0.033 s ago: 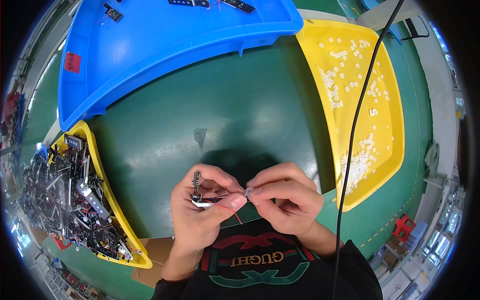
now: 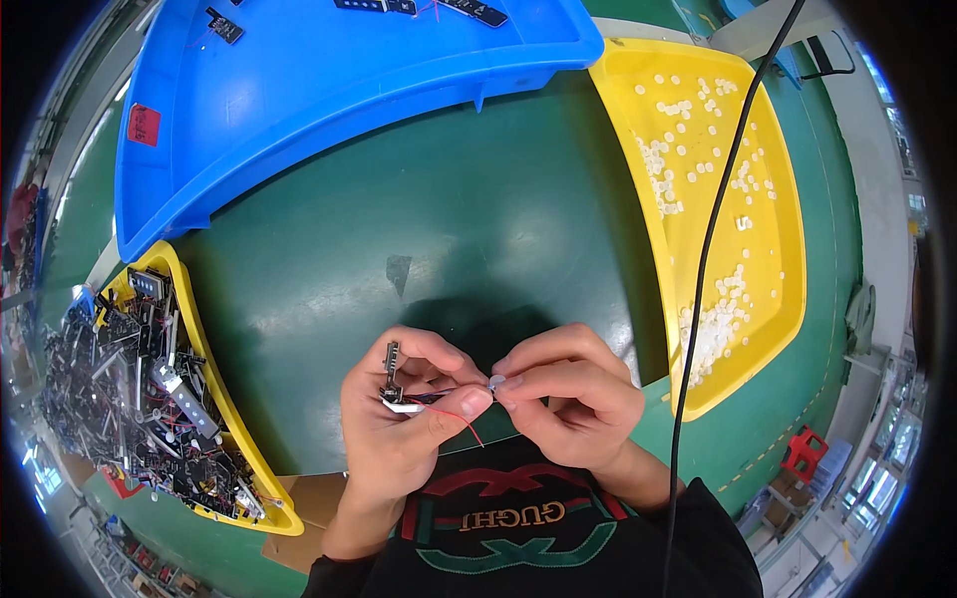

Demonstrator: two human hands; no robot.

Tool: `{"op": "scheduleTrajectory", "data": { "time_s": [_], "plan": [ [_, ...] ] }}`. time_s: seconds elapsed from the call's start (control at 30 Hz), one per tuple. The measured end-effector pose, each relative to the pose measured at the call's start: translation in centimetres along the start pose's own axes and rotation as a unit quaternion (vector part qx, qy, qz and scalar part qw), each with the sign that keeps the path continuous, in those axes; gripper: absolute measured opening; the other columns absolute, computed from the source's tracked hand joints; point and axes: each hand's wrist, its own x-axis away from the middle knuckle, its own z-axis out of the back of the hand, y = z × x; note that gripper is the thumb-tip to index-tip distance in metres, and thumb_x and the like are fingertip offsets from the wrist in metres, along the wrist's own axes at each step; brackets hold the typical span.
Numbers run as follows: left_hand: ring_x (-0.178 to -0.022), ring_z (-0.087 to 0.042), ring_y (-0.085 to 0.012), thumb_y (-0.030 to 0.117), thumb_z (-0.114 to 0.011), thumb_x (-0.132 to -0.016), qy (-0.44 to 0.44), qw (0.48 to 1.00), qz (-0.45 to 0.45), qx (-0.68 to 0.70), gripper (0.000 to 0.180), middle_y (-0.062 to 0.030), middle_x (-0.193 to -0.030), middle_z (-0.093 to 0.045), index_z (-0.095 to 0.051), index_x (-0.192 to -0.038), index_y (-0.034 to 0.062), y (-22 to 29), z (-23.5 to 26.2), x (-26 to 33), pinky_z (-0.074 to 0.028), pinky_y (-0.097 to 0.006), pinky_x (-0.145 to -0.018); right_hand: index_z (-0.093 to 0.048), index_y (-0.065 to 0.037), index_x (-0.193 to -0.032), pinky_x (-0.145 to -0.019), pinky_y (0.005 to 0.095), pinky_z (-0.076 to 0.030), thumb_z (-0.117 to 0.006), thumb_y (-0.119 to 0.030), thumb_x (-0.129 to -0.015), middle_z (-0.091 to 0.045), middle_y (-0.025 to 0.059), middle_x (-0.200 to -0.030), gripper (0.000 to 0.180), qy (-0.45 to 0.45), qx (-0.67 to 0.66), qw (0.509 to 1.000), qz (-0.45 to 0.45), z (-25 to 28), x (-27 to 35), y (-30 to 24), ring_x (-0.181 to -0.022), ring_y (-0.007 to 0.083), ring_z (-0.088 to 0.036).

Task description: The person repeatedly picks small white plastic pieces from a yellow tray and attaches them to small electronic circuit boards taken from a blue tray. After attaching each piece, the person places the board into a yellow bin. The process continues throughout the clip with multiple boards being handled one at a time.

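Observation:
My left hand (image 2: 411, 404) is closed round a small black circuit board (image 2: 392, 371) with a white part at its lower edge. A thin red wire (image 2: 466, 424) hangs loose from it, past my thumb. Against the left fingertips, my right hand (image 2: 573, 394) pinches a small whitish round disc (image 2: 495, 382) between thumb and forefinger. Both hands' fingertips meet there, over the near edge of the table. The fingers partly hide the disc and the end of the board beneath it.
A yellow tray (image 2: 788, 229) of small white discs (image 2: 720, 329) lies right, a black cable (image 2: 710, 234) crossing before it. Left, another yellow tray (image 2: 231, 419) is heaped with circuit boards (image 2: 150, 389). A blue tray (image 2: 299, 140) with several boards stands at the far side of the green table (image 2: 419, 229).

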Motion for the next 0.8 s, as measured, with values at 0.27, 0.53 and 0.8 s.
{"op": "scheduleTrajectory", "data": {
  "time_s": [0.27, 0.53, 0.8],
  "plan": [
    [-0.076, -0.061, -0.0138, -0.003, -0.074, -0.073, -0.01, 1.0, -0.007, -0.016, 0.028, -0.0079, -0.083, -0.061, -0.054, -0.092, 0.0004, -0.6, -0.1, -0.3, -0.05, -0.026, -0.069, -0.063, 0.002, -0.093, -0.049, 0.0202, -0.045, -0.069, 0.013, -0.07, -0.064, 0.0152, -0.088, 0.026, 0.034, -0.047, 0.997, -0.041, 0.0, 0.8, 0.1, -0.065, 0.0133, -0.06],
    [-0.076, -0.059, -0.0145, -0.002, -0.075, -0.073, -0.003, 1.0, 0.009, 0.007, 0.028, -0.0087, -0.084, -0.06, -0.054, -0.091, 0.0007, -0.6, -0.2, -0.5, -0.048, -0.027, -0.068, -0.064, 0.002, -0.089, -0.05, 0.0233, -0.048, -0.068, 0.014, -0.066, -0.067, 0.0156, -0.088, 0.026, 0.05, -0.004, 0.998, 0.03, -0.4, 0.9, 0.1, -0.063, 0.018, -0.064],
    [-0.075, -0.062, -0.0163, -0.001, -0.072, -0.075, 0.048, 0.996, -0.018, -0.069, 0.025, -0.0133, -0.084, -0.064, -0.052, -0.09, 0.0001, -0.8, -0.8, -0.1, -0.051, -0.027, -0.068, -0.067, -0.002, -0.088, -0.04, 0.0216, -0.04, -0.073, 0.005, -0.065, -0.068, 0.0148, -0.092, 0.025, -0.002, 0.196, 0.971, 0.139, 1.1, 1.2, -0.5, -0.047, 0.0129, -0.055]
  ]
}}
